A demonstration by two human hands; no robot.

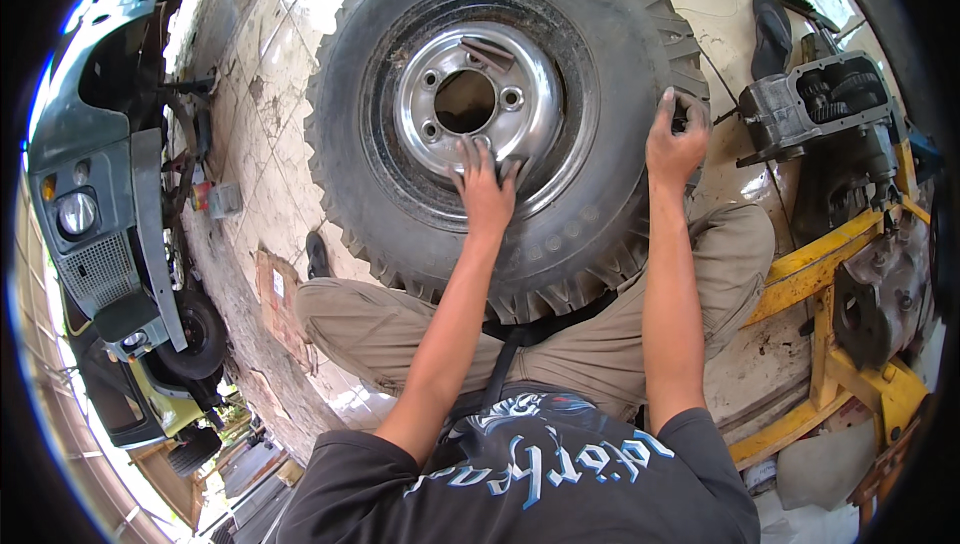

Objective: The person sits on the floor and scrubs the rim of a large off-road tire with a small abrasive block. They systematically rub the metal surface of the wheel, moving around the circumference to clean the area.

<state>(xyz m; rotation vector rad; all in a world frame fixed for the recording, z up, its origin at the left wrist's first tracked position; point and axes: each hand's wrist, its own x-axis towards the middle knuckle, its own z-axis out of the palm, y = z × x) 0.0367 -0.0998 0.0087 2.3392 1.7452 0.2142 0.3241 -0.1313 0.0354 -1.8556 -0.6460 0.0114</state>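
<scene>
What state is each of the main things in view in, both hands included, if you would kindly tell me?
Tire: lying flat on its side.
Silver wheel: face up inside the tire's ring, centre hole open.
Brown strip: lying loose on the silver wheel.
Left hand: open, resting on the silver wheel.
Right hand: curled at the tire's outer edge; grip unclear.
Gear housing: open, gears exposed.

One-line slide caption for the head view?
Left hand on the rim, right hand at the right edge of the tire, open gearbox to the right.
</scene>
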